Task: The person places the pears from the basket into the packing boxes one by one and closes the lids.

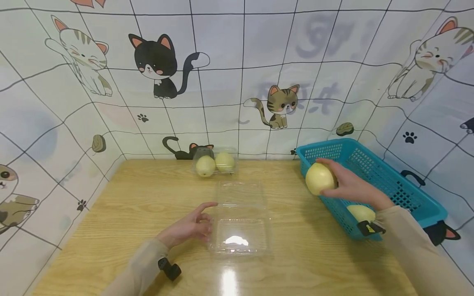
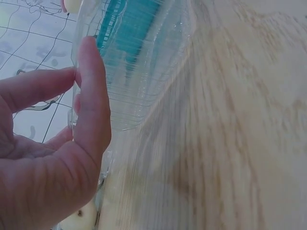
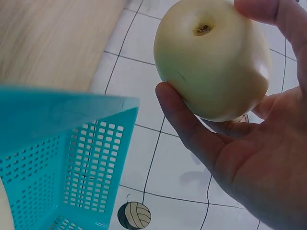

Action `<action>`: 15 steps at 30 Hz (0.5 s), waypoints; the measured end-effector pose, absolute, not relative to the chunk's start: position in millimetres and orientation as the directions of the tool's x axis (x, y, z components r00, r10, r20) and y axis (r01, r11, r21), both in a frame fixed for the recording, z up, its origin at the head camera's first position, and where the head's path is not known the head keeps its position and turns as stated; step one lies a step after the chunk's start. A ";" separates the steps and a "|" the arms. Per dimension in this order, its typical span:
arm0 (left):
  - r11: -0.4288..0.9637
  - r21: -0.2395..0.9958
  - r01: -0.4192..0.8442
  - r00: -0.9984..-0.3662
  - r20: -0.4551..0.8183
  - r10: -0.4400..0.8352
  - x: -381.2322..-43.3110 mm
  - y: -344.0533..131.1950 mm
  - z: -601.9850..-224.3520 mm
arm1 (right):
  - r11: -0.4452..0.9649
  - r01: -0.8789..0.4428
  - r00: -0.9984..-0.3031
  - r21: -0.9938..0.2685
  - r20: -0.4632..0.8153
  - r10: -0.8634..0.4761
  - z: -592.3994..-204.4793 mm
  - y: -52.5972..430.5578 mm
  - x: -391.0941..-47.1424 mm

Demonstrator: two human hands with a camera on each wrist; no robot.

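Observation:
My right hand (image 1: 349,187) grips a round pale-yellow pear (image 1: 320,179) over the near-left rim of the blue basket (image 1: 392,181). In the right wrist view, thumb and fingers are spread around the pear (image 3: 211,62), its dark-centred dimple showing. An unfolded clear plastic clamshell box (image 1: 240,236) lies on the table, both halves side by side. At its left edge is my left hand (image 1: 190,226). Up close in the left wrist view, thumb and index finger of the left hand (image 2: 57,129) pinch the rim of the box (image 2: 139,96).
Another pear (image 1: 361,213) lies in the basket's near end, partly behind the right sleeve. At the back of the wooden table (image 1: 148,197) stands a clear box (image 1: 232,153) with two pears (image 1: 205,166). Cat-print cloth (image 1: 222,82) covers the walls behind and beside the table.

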State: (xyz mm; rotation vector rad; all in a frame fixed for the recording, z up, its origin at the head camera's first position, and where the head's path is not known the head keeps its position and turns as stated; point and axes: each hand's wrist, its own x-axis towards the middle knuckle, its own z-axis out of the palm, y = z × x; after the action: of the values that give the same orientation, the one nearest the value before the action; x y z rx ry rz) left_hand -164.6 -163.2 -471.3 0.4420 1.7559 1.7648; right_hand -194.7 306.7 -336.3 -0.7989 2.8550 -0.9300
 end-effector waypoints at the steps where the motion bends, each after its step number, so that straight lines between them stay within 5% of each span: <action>1: 0.059 0.982 -0.180 -0.763 -0.177 0.622 -164.8 -162.5 -471.1 | 0.685 -0.459 -0.868 -0.565 0.120 -0.483 -337.3 305.4 -194.1; 15: 0.050 0.977 -0.207 -0.766 -0.194 0.613 -165.7 -151.8 -469.3 | 0.651 -0.466 -0.857 -0.599 0.121 -0.502 -356.2 294.0 -186.0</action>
State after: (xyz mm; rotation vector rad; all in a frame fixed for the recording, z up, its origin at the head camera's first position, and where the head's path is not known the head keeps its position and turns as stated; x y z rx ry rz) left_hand -165.7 -151.8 -469.3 0.4086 1.7398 1.7780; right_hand -186.0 294.0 -356.2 -0.8226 2.8039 -0.9935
